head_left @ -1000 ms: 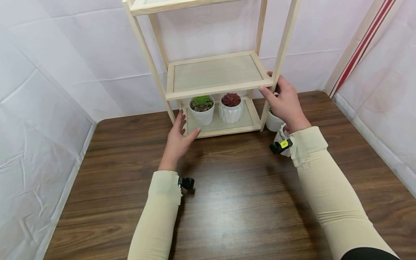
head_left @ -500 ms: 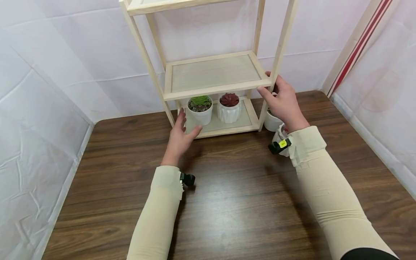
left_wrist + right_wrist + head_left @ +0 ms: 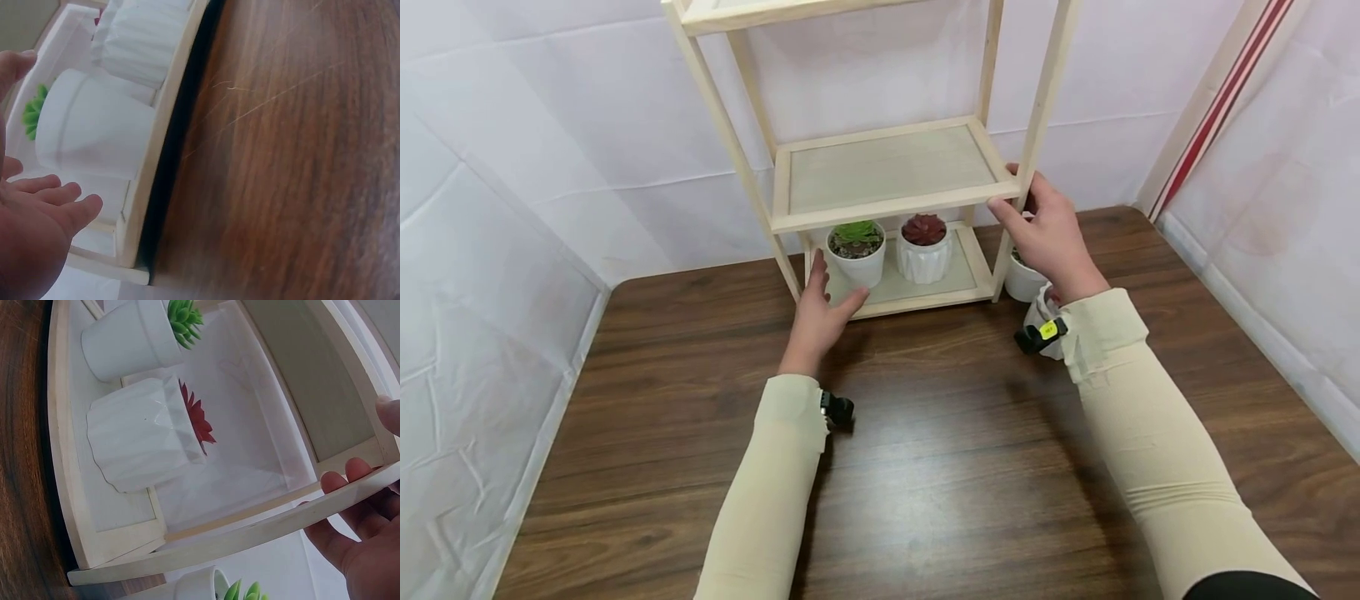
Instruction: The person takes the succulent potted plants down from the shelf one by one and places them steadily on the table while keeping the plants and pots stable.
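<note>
The wooden rack [image 3: 891,171] stands between the hands, its right near post [image 3: 1041,108] gripped by the right hand [image 3: 1051,242], the left hand [image 3: 820,315], fingers [image 3: 82,214] spread, beside the left near post [image 3: 727,133], contact indeterminate, while the right wrist view shows right fingertips [image 3: 358,469] mostly hidden in the head view.

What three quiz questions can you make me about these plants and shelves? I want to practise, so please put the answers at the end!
1. How many potted plants stand on the bottom shelf?

2. True or false: the left grip is holding a potted plant.

3. Pick one. The right grip has its fingers curled around:
A) the table
B) a shelf post
C) a potted plant

Key:
1. Two.
2. False, it holds neither plant.
3. B.
</note>
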Demonstrator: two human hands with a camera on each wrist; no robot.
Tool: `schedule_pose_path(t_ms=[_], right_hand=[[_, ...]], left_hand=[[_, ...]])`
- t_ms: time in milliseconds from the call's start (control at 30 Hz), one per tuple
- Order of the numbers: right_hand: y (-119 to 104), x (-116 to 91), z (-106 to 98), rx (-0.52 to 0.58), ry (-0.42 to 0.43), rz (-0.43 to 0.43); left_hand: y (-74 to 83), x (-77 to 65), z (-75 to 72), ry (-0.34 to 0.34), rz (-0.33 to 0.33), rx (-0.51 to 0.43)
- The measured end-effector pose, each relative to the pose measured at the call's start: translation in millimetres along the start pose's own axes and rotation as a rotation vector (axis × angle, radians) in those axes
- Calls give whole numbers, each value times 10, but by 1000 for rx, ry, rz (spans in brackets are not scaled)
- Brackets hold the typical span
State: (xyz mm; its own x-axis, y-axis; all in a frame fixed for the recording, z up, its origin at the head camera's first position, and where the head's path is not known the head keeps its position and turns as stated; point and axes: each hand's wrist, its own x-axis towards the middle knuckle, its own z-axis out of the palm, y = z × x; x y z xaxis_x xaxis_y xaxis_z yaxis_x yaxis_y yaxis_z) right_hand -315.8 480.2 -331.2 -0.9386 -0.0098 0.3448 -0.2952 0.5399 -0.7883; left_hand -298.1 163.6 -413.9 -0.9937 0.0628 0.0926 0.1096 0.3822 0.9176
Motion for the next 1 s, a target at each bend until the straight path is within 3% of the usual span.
schedule_pose_path(t_ms=[1000], right_hand=[[-23,-55,23,4,10,-15]], left_hand=[[-123,199,159,65,-56,-28]])
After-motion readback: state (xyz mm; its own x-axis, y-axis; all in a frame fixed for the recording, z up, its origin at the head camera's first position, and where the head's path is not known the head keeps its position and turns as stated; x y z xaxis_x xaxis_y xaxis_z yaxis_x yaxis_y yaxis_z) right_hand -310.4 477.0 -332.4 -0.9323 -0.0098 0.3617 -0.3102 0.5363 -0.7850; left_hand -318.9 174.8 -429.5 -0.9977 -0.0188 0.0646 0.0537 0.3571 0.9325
